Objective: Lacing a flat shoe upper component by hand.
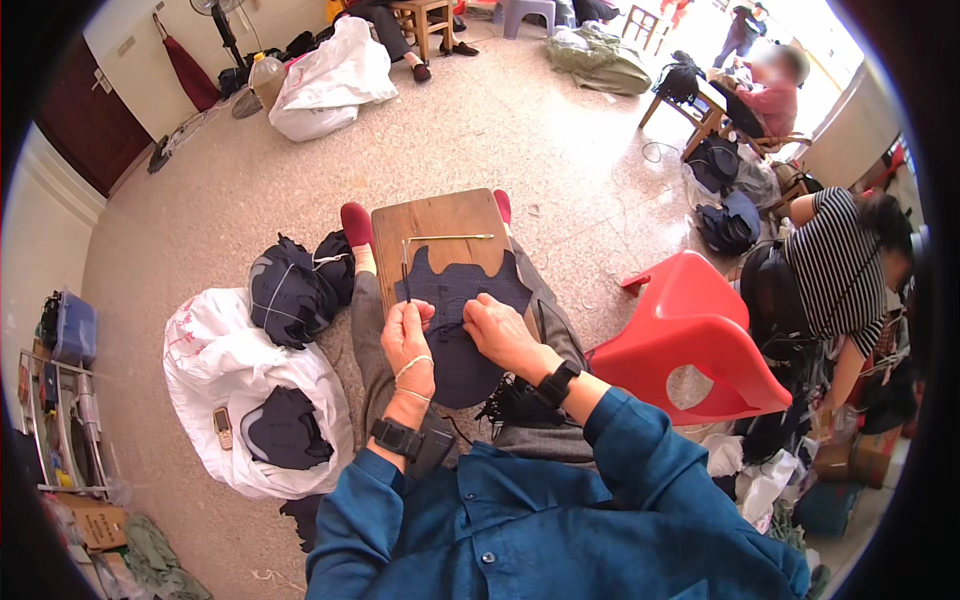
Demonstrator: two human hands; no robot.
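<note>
The cloth (460, 375) ran lengthwise with the board (435, 213), between both hands; right hand (500, 332) pinched it, left hand (405, 342) curled, hold unclear.

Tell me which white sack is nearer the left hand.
The lower-left white sack, bearing a phone and dark fabric; the other sack lies farther from the left hand, beside a bottle.

Bright; glare upper right, pale sheen on floor (575, 140); edges bent.
</note>
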